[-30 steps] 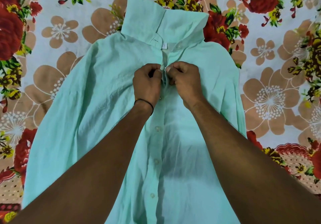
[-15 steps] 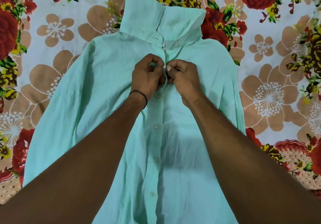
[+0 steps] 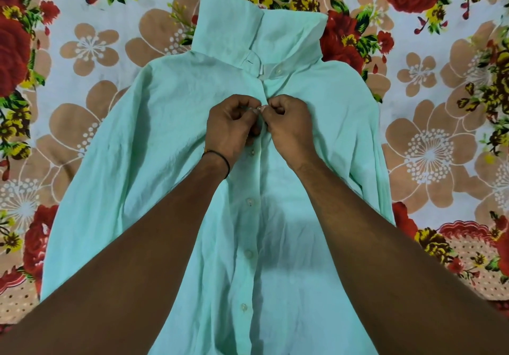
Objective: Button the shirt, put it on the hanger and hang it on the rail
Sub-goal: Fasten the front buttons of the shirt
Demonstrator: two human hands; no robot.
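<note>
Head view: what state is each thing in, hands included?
shirt: laid flat, front up, on the floral sheet.
collar: turned up.
collar button: undone.
lower buttons: look fastened.
left hand: pinching the shirt's front edge below the collar.
right hand: pinching the opposite edge, fingertips meeting the left hand's.

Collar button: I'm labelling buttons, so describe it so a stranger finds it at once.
A mint shirt lies flat on the floral sheet. Its button row runs up to the raised collar. The collar button sits at the collar's base, right of that row, undone.
</note>
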